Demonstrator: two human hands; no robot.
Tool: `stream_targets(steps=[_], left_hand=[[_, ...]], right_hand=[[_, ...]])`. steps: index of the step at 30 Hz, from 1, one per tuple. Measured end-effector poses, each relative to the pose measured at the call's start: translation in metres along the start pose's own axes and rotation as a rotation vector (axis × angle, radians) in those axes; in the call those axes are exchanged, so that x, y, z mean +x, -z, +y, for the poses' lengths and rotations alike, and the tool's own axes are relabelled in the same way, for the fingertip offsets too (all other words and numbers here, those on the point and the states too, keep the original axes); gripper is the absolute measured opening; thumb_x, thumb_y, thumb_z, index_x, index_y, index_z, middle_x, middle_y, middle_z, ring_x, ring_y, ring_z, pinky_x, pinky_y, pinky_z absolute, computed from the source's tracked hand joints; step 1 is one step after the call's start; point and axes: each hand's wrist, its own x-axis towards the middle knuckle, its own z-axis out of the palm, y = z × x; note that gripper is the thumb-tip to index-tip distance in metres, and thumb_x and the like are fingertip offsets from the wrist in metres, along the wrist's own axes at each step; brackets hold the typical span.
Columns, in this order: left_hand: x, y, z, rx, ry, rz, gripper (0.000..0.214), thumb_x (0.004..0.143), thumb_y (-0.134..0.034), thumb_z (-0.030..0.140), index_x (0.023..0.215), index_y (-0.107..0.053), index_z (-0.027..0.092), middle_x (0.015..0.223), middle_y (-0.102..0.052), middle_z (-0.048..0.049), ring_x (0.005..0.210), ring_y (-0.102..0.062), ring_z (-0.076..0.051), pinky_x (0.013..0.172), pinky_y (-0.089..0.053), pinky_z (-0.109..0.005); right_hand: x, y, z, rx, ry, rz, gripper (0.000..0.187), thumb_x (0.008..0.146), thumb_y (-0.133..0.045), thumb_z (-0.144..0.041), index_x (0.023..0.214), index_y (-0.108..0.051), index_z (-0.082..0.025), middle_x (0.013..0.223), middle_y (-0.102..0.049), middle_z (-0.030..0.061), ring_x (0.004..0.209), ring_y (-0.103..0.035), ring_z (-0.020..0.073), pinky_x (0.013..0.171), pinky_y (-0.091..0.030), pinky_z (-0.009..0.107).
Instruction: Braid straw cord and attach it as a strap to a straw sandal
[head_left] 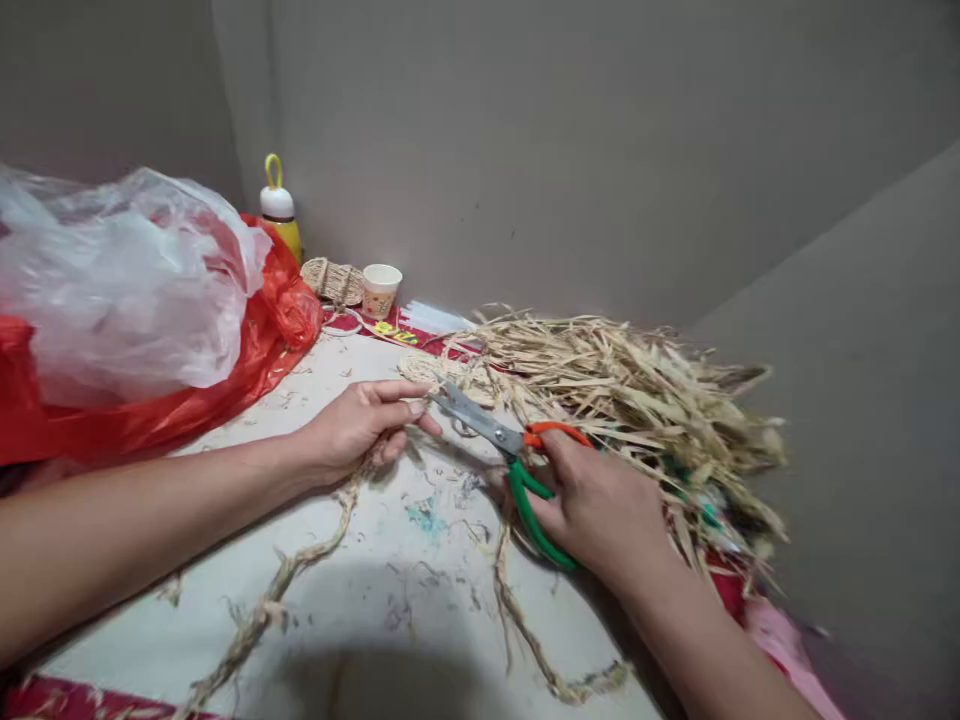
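Note:
My right hand (600,505) grips a pair of scissors (487,432) with one orange and one green handle; the metal blades point left towards my left hand. My left hand (358,425) rests on the table with its fingers pinched on a braided straw cord (300,565) that trails down towards the near edge. A second braided cord (525,625) lies below the scissors. A big heap of dry straw strips (630,385) sits just behind my right hand.
A red and clear plastic bag (127,310) bulges at the left. A yellow bottle (279,212), a small woven straw piece (334,280) and a paper cup (381,290) stand at the back by the cardboard wall. The white tabletop (420,600) carries straw scraps.

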Motion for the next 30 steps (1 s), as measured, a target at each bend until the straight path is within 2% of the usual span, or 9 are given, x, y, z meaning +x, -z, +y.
stream_targets(steps=[12,21,27,30], left_hand=[[-0.0004,-0.0023,0.001,-0.017,0.002,0.036,0.023,0.081,-0.059,0.01,0.104,-0.061,0.009,0.075,-0.071,-0.0083,0.033,-0.042,-0.003,0.032,-0.027,-0.016],[-0.0004,-0.0023,0.0029,-0.016,0.001,0.051,0.023,0.081,-0.057,0.009,0.103,-0.061,0.009,0.073,-0.071,-0.0076,0.033,-0.041,-0.003,0.031,-0.028,-0.015],[-0.0004,-0.0007,0.0028,-0.014,-0.011,0.031,0.021,0.08,-0.058,0.01,0.101,-0.059,0.011,0.073,-0.07,-0.0067,0.033,-0.041,-0.003,0.032,-0.028,-0.014],[-0.0003,-0.0005,0.004,-0.019,-0.023,0.014,0.016,0.079,-0.061,0.013,0.094,-0.056,0.013,0.075,-0.071,-0.0068,0.033,-0.04,-0.002,0.032,-0.028,-0.014]], right_hand=[[-0.0038,-0.0058,-0.0035,0.011,-0.066,-0.013,0.044,0.081,-0.047,-0.06,0.075,-0.064,-0.02,0.042,-0.052,-0.001,0.039,-0.049,0.0159,0.045,-0.022,0.023],[-0.0052,-0.0072,-0.0033,0.003,-0.055,0.08,0.039,0.083,-0.047,-0.052,0.077,-0.068,-0.019,0.04,-0.052,-0.0006,0.036,-0.047,0.0144,0.044,-0.024,0.024],[-0.0044,-0.0078,-0.0049,0.038,-0.062,0.077,0.046,0.082,-0.045,-0.058,0.069,-0.065,-0.019,0.039,-0.052,-0.0005,0.035,-0.047,0.0136,0.043,-0.025,0.023],[-0.0051,-0.0107,-0.004,0.047,-0.094,0.089,0.046,0.083,-0.043,-0.057,0.071,-0.066,-0.019,0.038,-0.052,-0.0004,0.034,-0.046,0.014,0.042,-0.024,0.023]])
